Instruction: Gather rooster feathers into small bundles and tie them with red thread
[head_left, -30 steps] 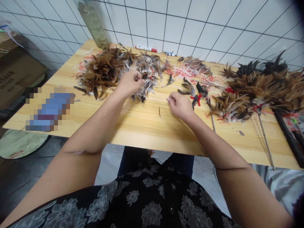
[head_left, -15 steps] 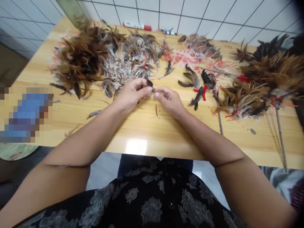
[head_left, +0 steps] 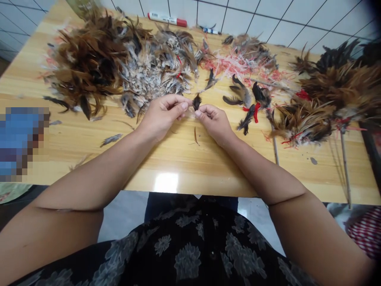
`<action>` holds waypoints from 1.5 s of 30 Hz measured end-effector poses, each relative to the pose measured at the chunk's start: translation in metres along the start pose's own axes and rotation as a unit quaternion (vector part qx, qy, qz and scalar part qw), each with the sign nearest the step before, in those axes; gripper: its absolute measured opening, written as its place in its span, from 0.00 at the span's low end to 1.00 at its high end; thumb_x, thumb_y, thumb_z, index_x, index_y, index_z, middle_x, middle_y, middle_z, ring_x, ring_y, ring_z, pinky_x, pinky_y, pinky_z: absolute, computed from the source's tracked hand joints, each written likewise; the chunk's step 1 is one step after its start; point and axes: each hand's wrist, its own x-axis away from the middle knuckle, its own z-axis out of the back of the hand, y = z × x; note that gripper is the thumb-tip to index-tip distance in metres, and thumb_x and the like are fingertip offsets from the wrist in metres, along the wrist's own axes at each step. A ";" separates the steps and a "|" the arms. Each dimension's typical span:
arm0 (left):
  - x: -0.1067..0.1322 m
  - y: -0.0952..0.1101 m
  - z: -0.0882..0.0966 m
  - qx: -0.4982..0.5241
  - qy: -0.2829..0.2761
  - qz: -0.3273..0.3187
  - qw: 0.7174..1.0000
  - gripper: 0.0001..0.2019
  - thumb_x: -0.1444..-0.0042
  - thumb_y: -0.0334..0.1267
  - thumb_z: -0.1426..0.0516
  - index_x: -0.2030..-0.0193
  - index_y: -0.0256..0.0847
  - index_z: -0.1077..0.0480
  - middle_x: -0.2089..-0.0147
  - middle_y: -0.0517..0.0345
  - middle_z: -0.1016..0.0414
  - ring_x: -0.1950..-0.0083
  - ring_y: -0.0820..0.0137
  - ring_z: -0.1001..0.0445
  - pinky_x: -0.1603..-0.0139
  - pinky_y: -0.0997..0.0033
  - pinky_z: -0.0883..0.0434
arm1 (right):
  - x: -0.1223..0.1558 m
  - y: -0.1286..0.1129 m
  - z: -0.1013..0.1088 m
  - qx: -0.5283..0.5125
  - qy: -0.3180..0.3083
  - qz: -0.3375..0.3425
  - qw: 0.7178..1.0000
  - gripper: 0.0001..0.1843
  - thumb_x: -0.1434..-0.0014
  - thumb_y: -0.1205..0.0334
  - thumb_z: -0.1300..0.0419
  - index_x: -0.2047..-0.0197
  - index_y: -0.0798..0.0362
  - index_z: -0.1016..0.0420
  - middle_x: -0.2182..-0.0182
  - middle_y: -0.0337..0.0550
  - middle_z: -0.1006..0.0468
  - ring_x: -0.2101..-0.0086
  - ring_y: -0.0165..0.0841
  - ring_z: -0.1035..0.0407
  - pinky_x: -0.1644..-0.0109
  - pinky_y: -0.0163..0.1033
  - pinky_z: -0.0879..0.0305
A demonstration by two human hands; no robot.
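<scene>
Over the middle of the table, a small dark feather stands up from the pinched thumb and fingers of my right hand. Just beside it, my left hand is closed in a pinch, its fingertips a short gap from the feather. A pale wisp seems to lie between the two hands, but what my left fingers hold is too small to make out. Behind my left hand spreads a heap of grey-white feathers, joined to a pile of brown feathers. A thin brown feather lies below the hands.
Dark loose feathers and a red strip lie to the right. Pink shredded strands sit behind. Feather dusters with a stick handle fill the right side. A red-capped marker rests by the tiled wall. A blurred blue area is at left.
The dark feather was at my left fingertips and is now upright at my right fingertips. My hands have parted slightly. The view has shifted, so the left-hand things appear farther left.
</scene>
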 end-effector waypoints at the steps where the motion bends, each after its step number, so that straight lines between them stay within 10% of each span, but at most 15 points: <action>1: -0.002 -0.001 0.001 0.007 -0.001 -0.012 1.000 0.16 0.31 0.43 0.14 0.62 0.45 0.14 0.67 0.58 0.21 0.65 0.64 0.23 0.61 0.65 0.24 | 0.000 -0.001 0.001 -0.004 -0.003 0.002 1.000 0.39 0.38 0.21 0.16 0.61 0.45 0.25 0.64 0.38 0.22 0.57 0.36 0.30 0.48 0.42 0.28; 9: -0.001 0.007 0.002 -0.040 0.002 -0.038 0.998 0.10 0.27 0.43 0.16 0.57 0.47 0.09 0.64 0.55 0.16 0.63 0.62 0.19 0.61 0.65 0.21 | 0.001 -0.013 0.007 -0.042 -0.007 -0.010 0.999 0.43 0.48 0.18 0.11 0.63 0.46 0.23 0.64 0.38 0.18 0.57 0.36 0.26 0.49 0.41 0.24; 28: 0.010 0.015 -0.001 -0.142 0.029 -0.068 0.987 0.16 0.30 0.42 0.17 0.60 0.50 0.18 0.63 0.56 0.16 0.48 0.52 0.10 0.52 0.61 0.17 | -0.003 -0.006 0.005 0.005 -0.018 -0.014 1.000 0.35 0.40 0.29 0.12 0.64 0.47 0.22 0.67 0.37 0.25 0.61 0.34 0.32 0.55 0.40 0.33; 36: 0.012 0.012 -0.004 -0.142 0.000 -0.064 0.988 0.12 0.26 0.36 0.20 0.58 0.49 0.16 0.63 0.58 0.14 0.57 0.58 0.15 0.55 0.60 0.20 | -0.008 0.003 0.003 0.032 -0.041 -0.020 0.998 0.38 0.42 0.30 0.10 0.65 0.46 0.27 0.69 0.34 0.32 0.63 0.33 0.41 0.57 0.41 0.44; 45: -0.006 0.000 0.005 -0.036 -0.046 0.007 0.998 0.19 0.30 0.43 0.14 0.54 0.46 0.19 0.63 0.60 0.15 0.61 0.62 0.14 0.54 0.62 0.15 | -0.015 0.015 0.008 0.130 -0.058 0.043 0.989 0.28 0.23 0.43 0.22 0.61 0.45 0.33 0.66 0.34 0.31 0.61 0.35 0.37 0.51 0.42 0.39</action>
